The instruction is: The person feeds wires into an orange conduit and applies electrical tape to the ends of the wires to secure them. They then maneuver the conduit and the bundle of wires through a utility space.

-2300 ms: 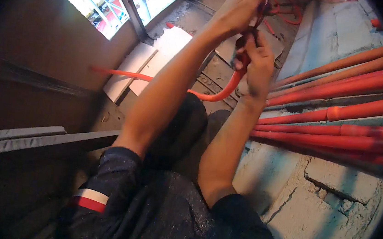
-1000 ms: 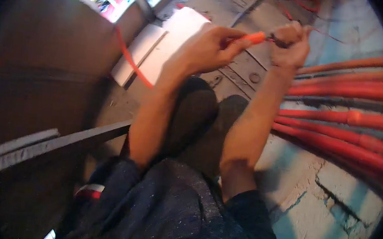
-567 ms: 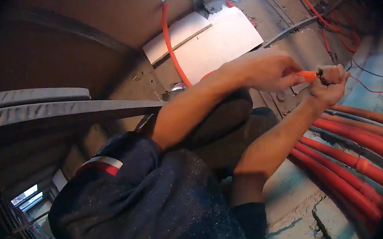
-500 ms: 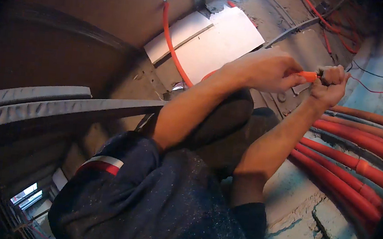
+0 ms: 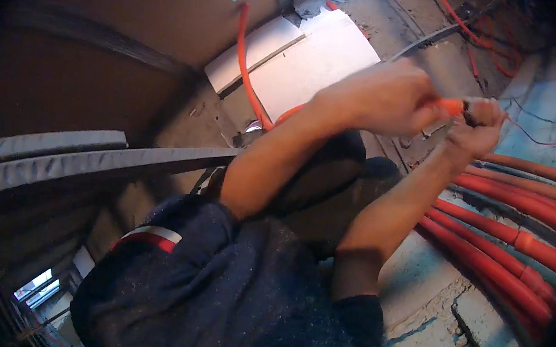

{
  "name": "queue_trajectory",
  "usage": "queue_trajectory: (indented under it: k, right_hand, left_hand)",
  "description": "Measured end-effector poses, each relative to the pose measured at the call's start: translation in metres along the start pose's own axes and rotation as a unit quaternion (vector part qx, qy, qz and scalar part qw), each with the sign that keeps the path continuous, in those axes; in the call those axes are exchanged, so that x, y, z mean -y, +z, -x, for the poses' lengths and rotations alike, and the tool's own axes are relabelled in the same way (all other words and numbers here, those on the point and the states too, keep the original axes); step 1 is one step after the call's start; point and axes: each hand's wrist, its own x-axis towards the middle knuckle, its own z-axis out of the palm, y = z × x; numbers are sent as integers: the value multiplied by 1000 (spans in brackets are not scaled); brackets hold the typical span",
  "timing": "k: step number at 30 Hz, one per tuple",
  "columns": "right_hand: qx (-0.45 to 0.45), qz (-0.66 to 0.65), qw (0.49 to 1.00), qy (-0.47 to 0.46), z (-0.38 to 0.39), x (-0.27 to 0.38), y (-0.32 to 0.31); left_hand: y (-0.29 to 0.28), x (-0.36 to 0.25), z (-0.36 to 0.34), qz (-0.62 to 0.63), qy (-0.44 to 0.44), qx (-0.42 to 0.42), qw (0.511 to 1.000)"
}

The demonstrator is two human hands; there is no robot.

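Tube [image 5: 454, 107] pinched in left hand [image 5: 402, 102], likely light, bendy, best held near end; wire [image 5: 544, 143] in closed right hand [image 5: 477, 131].

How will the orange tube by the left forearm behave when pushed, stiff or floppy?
The orange tube probably flexes, since it runs in a curve. It seems springy rather than limp, as its sweep past the white boards looks smooth. Its slim form suggests little weight.
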Motion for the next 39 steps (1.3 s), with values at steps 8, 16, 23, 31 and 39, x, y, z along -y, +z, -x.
queue_trajectory:
  k: [8, 16, 23, 31, 39]
  right_hand:
    - [63, -5, 998, 5, -10, 30, 10]
    - [14, 62, 996, 57, -10, 42, 17]
    - [24, 12, 994, 108, -6, 23, 14]
    - [-75, 71, 994, 31, -8, -17, 19]
    - [-10, 75, 991, 107, -5, -4, 27]
  left_hand:
    - [-8, -25, 9, 13, -33, -30, 999]
    - [6, -11, 13, 10, -42, 13, 999]
    - [9, -22, 13, -6, -56, 30, 998]
    - [27, -13, 7, 60, -69, -132, 987]
    - [37, -26, 8, -24, -64, -27, 997]
